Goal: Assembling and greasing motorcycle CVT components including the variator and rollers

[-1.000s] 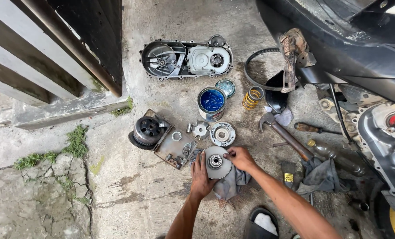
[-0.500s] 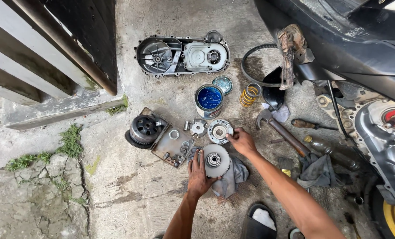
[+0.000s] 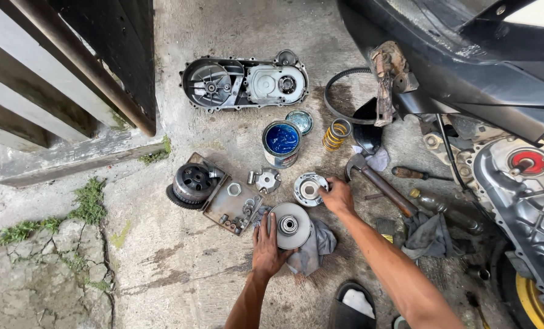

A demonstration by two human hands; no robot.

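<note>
1. Hands work apart on bare concrete, each on its own metal part.
2. The left hand [image 3: 269, 242] lies flat with fingers spread, its fingertips against the left edge of a round pulley disc [image 3: 289, 225]; it presses rather than grips.
3. That disc sits on a grey rag [image 3: 313, 248], directly between the two forearms.
4. The right hand [image 3: 338, 196] reaches forward and its fingers pinch the near rim of a smaller round plate [image 3: 309, 188], which lies just beyond the pulley disc.
5. Left of the left hand, a shallow metal tray [image 3: 234, 208] holds small rollers and a nut, and a dark clutch bell [image 3: 194, 181] rests on its far corner.
6. A small ramp plate [image 3: 266, 180] lies between the tray and the plate under the right hand.
7. Beyond both hands stand an open tin of blue grease [image 3: 281, 142], its lid [image 3: 299, 121] and a yellow coil spring [image 3: 335, 134], with a grey engine cover [image 3: 245, 82] further off.
8. Right of the right hand lie a hammer [image 3: 378, 181] and a screwdriver [image 3: 414, 174].
</note>
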